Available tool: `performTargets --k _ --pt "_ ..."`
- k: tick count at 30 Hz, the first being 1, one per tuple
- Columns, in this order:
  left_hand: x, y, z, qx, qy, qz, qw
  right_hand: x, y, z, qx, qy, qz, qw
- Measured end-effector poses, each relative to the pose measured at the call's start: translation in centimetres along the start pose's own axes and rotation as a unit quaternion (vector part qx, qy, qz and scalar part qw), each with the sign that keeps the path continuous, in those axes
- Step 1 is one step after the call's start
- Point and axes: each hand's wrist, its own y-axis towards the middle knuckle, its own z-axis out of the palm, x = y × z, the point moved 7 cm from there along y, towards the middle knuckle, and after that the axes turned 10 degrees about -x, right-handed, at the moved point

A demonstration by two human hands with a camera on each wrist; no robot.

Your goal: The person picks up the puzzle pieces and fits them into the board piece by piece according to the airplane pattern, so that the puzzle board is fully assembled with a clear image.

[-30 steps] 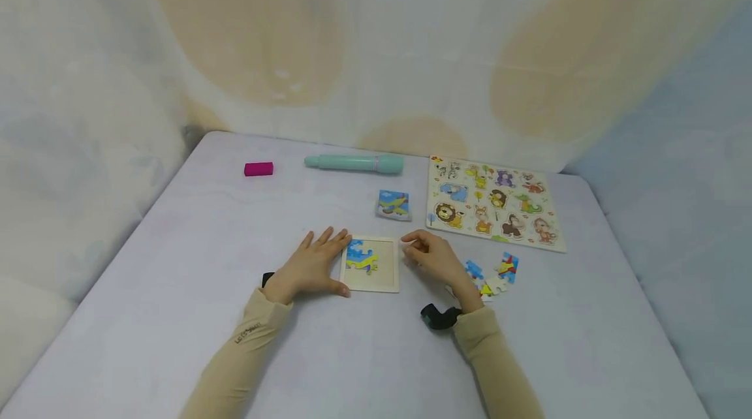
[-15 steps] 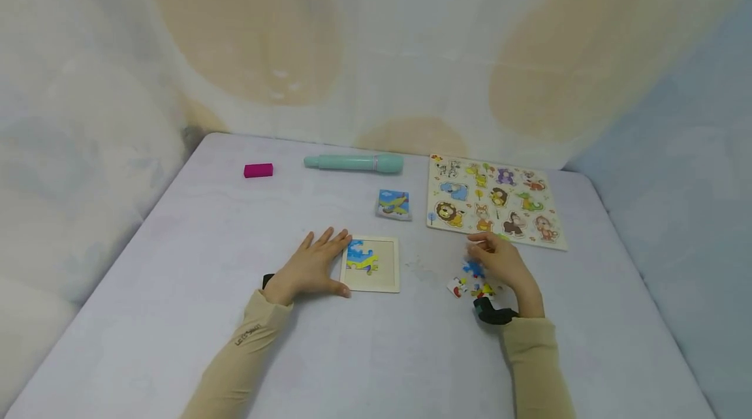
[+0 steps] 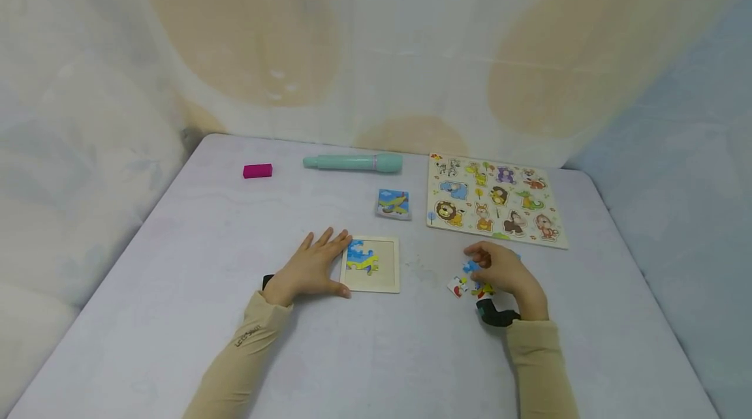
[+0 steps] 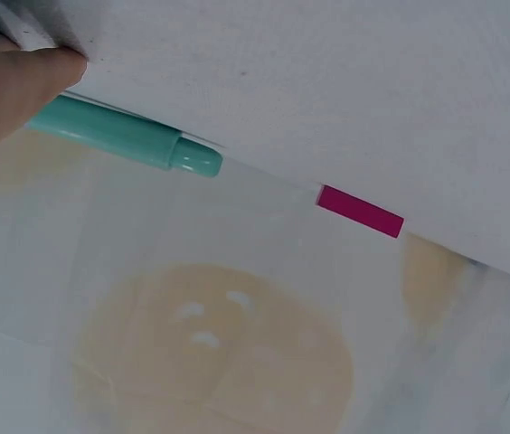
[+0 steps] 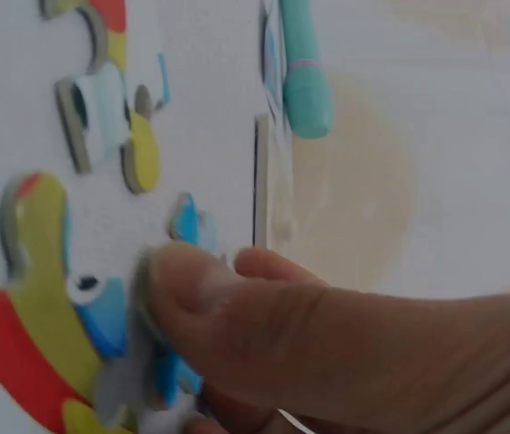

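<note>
Some puzzle pieces (image 3: 470, 267) are partly hidden by the right hand (image 3: 506, 272).

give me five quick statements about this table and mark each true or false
1. The left hand is at the left side of the frame. True.
2. The frame is completely filled. False: fitted pieces cover only part of it, and its right side is bare.
3. The right hand is at the loose pieces. True.
4. The pink block is right of the teal tube. False: it is to the left.
5. The animal board lies right of the teal tube. True.
</note>
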Motion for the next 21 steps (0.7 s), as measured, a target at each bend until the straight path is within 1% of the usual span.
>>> performTargets --k 7,12,15,17,19,21 --pt "0.0 0.0 0.0 0.001 0.002 -0.001 1.0 0.3 0.6 0.1 -0.054 -0.036 0.001 0.9979" --pt "-0.1 0.0 -0.1 0.001 0.002 -0.002 1.0 0.1 0.9 0.6 -0.058 -0.01 0.003 0.9983" --pt "-0.1 -0.1 -0.1 0.002 0.0 -0.002 1.0 -0.5 1.2 0.7 -0.068 0.025 0.014 0.9973" --pt "-0.1 -0.1 -0.1 0.004 -0.001 -0.004 1.0 -1.0 1.4 0.7 -0.075 0.064 0.027 0.9947" --pt "-0.1 -0.1 -0.2 0.004 0.001 -0.004 1.0 -1.3 1.6 0.8 -0.077 0.116 0.04 0.9895" --pt "-0.1 0.0 -0.2 0.002 0.002 -0.002 1.0 -1.4 1.8 1.0 -0.071 0.167 0.046 0.9823"
